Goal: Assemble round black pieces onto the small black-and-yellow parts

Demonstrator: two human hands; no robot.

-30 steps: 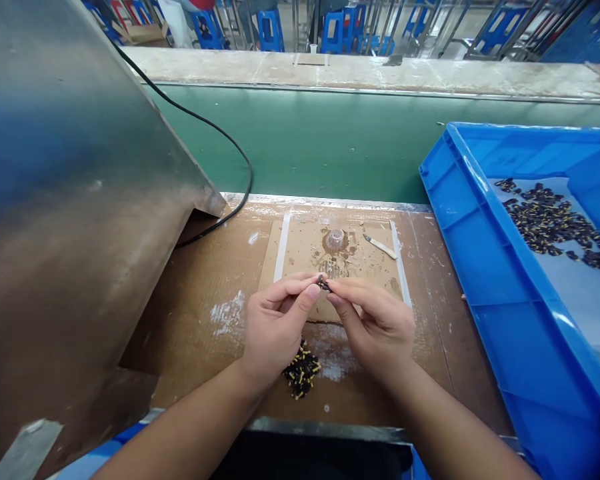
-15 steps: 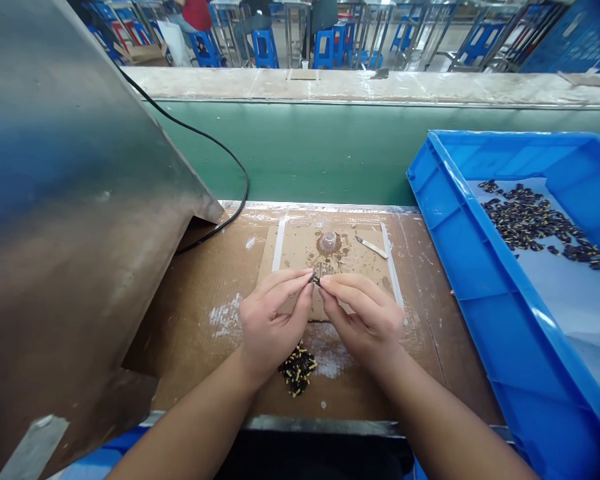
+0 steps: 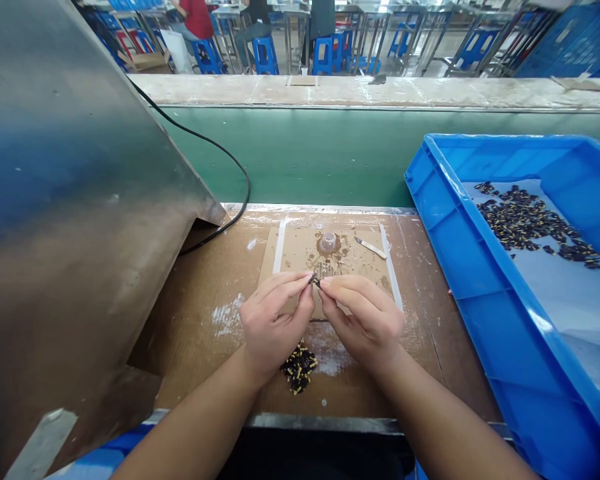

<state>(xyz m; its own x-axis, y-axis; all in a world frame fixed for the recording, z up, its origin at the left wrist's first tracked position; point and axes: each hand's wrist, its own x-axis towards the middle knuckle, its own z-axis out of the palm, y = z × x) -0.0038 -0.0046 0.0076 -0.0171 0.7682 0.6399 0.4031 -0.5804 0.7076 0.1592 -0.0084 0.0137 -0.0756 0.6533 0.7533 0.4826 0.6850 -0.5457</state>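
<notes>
Over the near part of a taped cardboard sheet [image 3: 295, 250], my left hand [image 3: 275, 320] and my right hand [image 3: 367, 317] meet fingertip to fingertip. Between them is a small black part [image 3: 315, 280], pinched from both sides; its exact shape is too small to tell. Just below my left hand lies a pile of small black and yellow parts [image 3: 299, 370]. Beyond the fingers, a small clear cup [image 3: 329, 242] sits in a brown stain on the sheet. A knife with a pale handle [image 3: 371, 248] lies to its right.
On the right stands a blue crate [image 3: 485, 280] with many black and yellow parts [image 3: 530, 217] on white paper. A sloping metal housing [image 3: 90, 220] fills the left. A black cable [image 3: 215, 141] hangs beside it. Behind the green wall [image 3: 300, 153], people sit on blue stools [image 3: 266, 55].
Both hands stay pinched on the black part with hardly any movement. The whole view has shifted very slightly.
</notes>
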